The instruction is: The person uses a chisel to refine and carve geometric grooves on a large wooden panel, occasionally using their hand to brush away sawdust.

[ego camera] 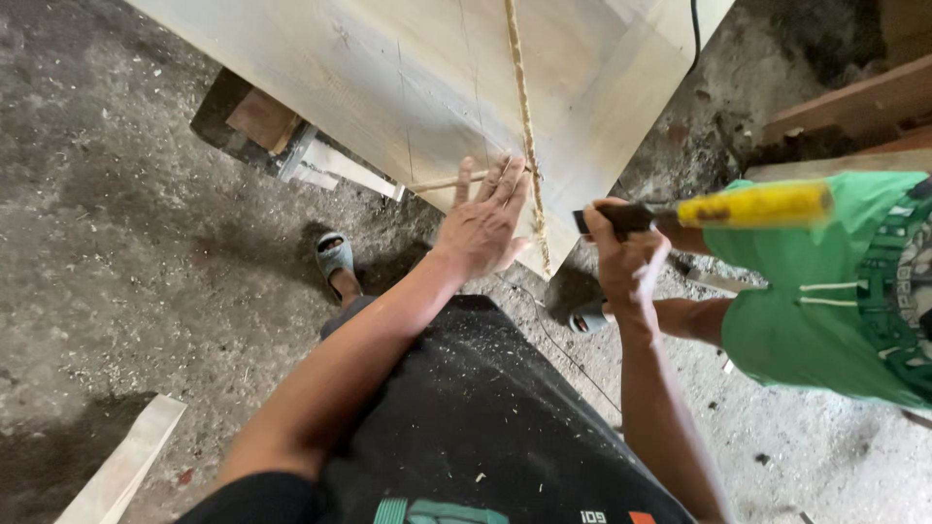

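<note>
My left hand (482,225) sits at the centre of the frame, fingers spread wide and laid flat against the lower edge of the panel (427,78). Under the fingertips lies a thin dowel (442,182), running roughly level from the centre-left toward my fingers. Whether the fingers pinch it or only press on it, I cannot tell.

My right hand (626,254) is right of centre, closed around the dark neck of a hammer (718,210). Its yellow handle extends toward the right edge of the frame. The hammer is held near level, apart from the panel. The head is hidden by my hand.

The panel is pale wood and fills the upper middle of the frame, tilted, with pencil lines across its face. A twisted rope (524,126) runs down the panel from the top centre to just right of my left hand.

At the right edge, a second person in a green shirt (835,291) stands close to my right hand; their forearm (684,318) shows below the hammer.

At lower centre is my black apron (476,408), dusted with wood chips. A foot in a grey sandal (335,257) stands on the concrete floor (116,243), left of centre. A pale wood offcut (121,466) lies in the lower left corner.
</note>
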